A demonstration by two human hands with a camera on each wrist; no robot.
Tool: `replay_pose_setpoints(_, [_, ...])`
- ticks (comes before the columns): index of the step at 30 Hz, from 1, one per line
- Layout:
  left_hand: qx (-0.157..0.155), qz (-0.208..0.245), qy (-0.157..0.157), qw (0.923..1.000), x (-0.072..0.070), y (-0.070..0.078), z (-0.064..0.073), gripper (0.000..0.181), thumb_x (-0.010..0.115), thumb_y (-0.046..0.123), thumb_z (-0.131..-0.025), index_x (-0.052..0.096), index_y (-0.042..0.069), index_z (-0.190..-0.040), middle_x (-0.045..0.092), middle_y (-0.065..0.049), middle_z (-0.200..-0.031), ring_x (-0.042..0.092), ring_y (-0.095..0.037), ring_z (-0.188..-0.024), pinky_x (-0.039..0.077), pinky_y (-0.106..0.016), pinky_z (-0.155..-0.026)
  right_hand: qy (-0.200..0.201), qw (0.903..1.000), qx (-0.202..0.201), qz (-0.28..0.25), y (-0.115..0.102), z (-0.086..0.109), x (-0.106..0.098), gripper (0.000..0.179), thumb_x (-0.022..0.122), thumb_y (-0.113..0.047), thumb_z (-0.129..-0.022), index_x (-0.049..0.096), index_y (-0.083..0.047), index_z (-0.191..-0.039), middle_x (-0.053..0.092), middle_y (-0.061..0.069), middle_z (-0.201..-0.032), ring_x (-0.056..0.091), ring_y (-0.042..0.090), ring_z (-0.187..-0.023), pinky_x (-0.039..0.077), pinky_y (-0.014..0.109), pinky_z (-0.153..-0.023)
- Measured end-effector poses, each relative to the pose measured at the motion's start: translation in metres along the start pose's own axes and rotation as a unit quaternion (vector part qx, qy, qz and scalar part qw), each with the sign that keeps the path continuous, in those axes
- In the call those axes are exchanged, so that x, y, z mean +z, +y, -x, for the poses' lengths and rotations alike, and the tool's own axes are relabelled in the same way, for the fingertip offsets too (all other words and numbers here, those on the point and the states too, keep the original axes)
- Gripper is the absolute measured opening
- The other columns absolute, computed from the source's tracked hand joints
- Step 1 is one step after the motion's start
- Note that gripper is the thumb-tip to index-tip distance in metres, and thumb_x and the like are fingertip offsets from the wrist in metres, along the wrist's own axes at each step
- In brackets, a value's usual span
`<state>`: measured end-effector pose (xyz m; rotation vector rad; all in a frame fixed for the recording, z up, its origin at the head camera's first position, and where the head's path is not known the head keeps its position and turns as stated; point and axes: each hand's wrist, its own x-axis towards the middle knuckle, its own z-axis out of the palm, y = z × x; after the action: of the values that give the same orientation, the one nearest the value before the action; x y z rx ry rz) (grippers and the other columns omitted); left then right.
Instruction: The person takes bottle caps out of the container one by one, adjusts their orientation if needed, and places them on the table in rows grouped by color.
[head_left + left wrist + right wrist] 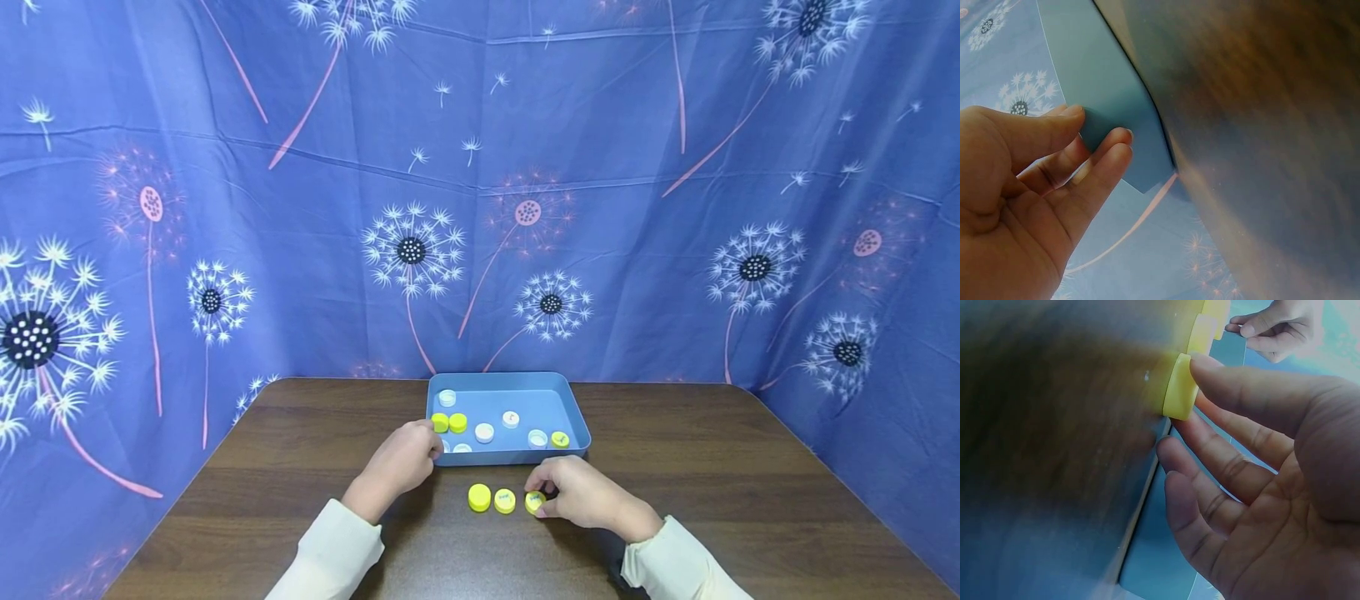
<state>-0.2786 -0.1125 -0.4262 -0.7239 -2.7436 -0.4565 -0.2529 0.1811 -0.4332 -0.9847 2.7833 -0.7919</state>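
At the blue tray's (510,457) left front corner, my left hand (401,460) grips the rim; in the left wrist view the thumb lies on the tray wall (1113,81) and the other fingertips are close to it. My right hand (581,492) pinches a yellow bottle cap (535,502) between thumb and fingers on the table in front of the tray. That cap (1180,390) stands close against the tabletop in the right wrist view. To its left, a yellow cap with a marked top (505,501) and a plain yellow cap (479,497) make a row with it.
Inside the tray lie several white caps (483,433) and some yellow ones (457,423), one of them (560,439) at the right front. The brown wooden table (712,467) stretches to both sides. A blue dandelion-print cloth (637,250) hangs behind it.
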Motion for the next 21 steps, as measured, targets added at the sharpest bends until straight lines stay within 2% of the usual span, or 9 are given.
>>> replay_pose_setpoints(10, [-0.01, 0.006, -0.002, 0.9999, 0.0, 0.001, 0.0, 0.03, 0.056, -0.016, -0.077, 0.069, 0.009, -0.067, 0.043, 0.003, -0.069, 0.041, -0.012, -0.064, 0.037, -0.026, -0.059, 0.003, 0.9999, -0.013, 0.004, 0.0, 0.0, -0.006, 0.022, 0.082, -0.011, -0.079, 0.074, -0.011, -0.1, 0.07, -0.007, -0.094, 0.063, 0.01, -0.084, 0.053, 0.03, -0.074])
replay_pose_setpoints(14, [-0.007, 0.006, 0.0, 1.0, 0.0, 0.001, 0.0, 0.03, 0.057, -0.016, -0.077, 0.069, 0.009, -0.067, 0.043, 0.003, -0.069, 0.041, -0.013, -0.063, 0.037, -0.026, -0.058, 0.011, 0.9998, -0.014, -0.011, -0.001, 0.002, -0.014, 0.023, 0.081, -0.011, -0.08, 0.073, -0.009, -0.102, 0.072, -0.002, -0.096, 0.065, 0.014, -0.086, 0.053, 0.031, -0.074])
replay_pose_setpoints(19, [0.002, 0.006, 0.008, 0.9999, 0.0, 0.0, 0.001, 0.028, 0.058, -0.016, -0.076, 0.071, 0.008, -0.069, 0.044, 0.003, -0.069, 0.041, -0.013, -0.063, 0.038, -0.026, -0.058, 0.035, 0.9991, -0.018, -0.016, -0.003, 0.004, -0.024, 0.02, 0.079, -0.014, -0.083, 0.073, -0.012, -0.102, 0.07, -0.001, -0.095, 0.063, 0.018, -0.085, 0.05, 0.028, -0.07])
replay_pose_setpoints(21, [0.002, 0.006, 0.007, 1.0, 0.0, 0.0, 0.001, 0.028, 0.058, -0.017, -0.076, 0.072, 0.007, -0.07, 0.045, 0.003, -0.069, 0.042, -0.013, -0.064, 0.039, -0.027, -0.059, 0.05, 0.9986, -0.018, -0.004, -0.003, 0.003, -0.028, 0.02, 0.08, -0.016, -0.083, 0.073, -0.014, -0.102, 0.068, -0.005, -0.095, 0.062, 0.018, -0.086, 0.05, 0.027, -0.071])
